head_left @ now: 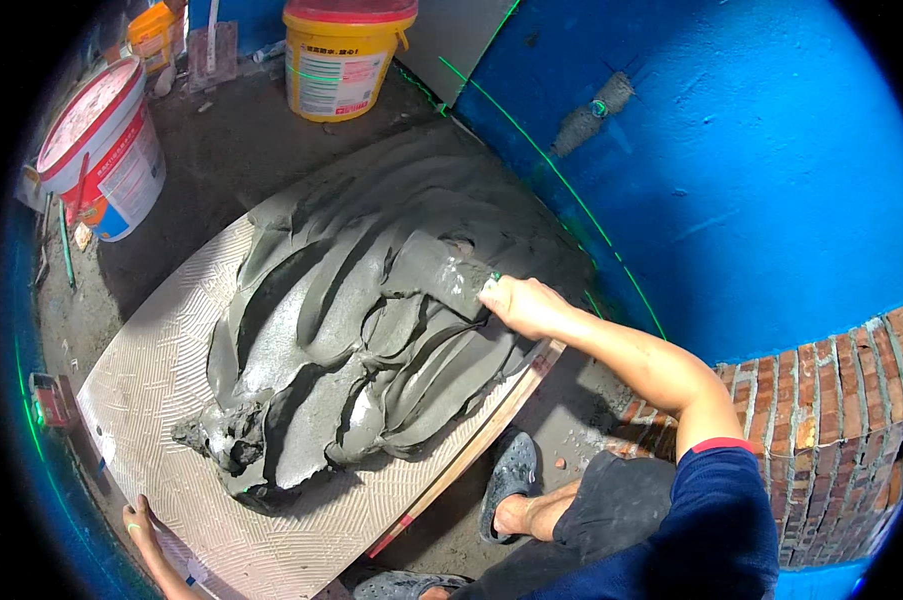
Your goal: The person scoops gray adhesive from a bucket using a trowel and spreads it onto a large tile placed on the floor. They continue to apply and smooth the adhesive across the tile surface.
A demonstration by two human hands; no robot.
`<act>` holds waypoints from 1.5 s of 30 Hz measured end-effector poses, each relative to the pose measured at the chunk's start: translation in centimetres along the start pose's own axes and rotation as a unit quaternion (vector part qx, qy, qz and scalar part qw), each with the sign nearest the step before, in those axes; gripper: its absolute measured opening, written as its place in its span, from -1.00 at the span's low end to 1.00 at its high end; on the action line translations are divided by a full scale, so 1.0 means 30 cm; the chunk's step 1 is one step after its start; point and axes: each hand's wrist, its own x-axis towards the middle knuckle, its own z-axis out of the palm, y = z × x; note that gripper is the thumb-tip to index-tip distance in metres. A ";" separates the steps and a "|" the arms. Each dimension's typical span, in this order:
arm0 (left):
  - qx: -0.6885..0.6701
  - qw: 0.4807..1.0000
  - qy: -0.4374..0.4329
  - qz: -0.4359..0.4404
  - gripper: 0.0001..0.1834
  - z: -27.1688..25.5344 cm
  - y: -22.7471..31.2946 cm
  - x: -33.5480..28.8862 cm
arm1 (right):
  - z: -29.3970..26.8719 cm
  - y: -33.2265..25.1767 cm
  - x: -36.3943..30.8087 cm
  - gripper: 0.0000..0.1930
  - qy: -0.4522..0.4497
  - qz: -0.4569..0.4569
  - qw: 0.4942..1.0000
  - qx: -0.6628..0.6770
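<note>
A large tan tile [161, 360] lies with its ribbed back facing up. Thick grey mortar [301, 340] covers most of its middle and far side, in ridges and swirls. My right hand [521, 305] is closed round the handle of a trowel [436, 272], whose mortar-smeared blade rests in the mortar; the grip is mostly hidden by my fingers. At the lower left, my left hand [139, 525] is closed on the tile's near-left edge, with the underside fingers partly hidden. A ragged lump of mortar sits toward the tile's left part.
A yellow bucket [336, 70] with a red lid and a white-and-red bucket [116, 160] stand beyond the tile. A small red-and-grey device [51, 400] is by the left wall. Green light lines cross the blue wall [751, 180]; stacked bricks [821, 420] are at right.
</note>
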 end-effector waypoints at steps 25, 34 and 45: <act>0.007 0.997 0.075 0.018 -0.27 0.011 0.041 -0.061 | -0.233 0.225 0.164 -0.37 -0.017 0.111 0.966 0.233; 0.017 0.996 0.075 0.052 -0.28 -0.054 -0.063 0.020 | -0.143 0.293 0.047 -0.33 -0.099 0.150 0.969 0.172; 0.019 1.000 -0.009 0.005 -0.03 -0.110 -0.131 0.097 | 0.135 0.066 -0.348 -0.62 -0.175 0.140 0.906 0.359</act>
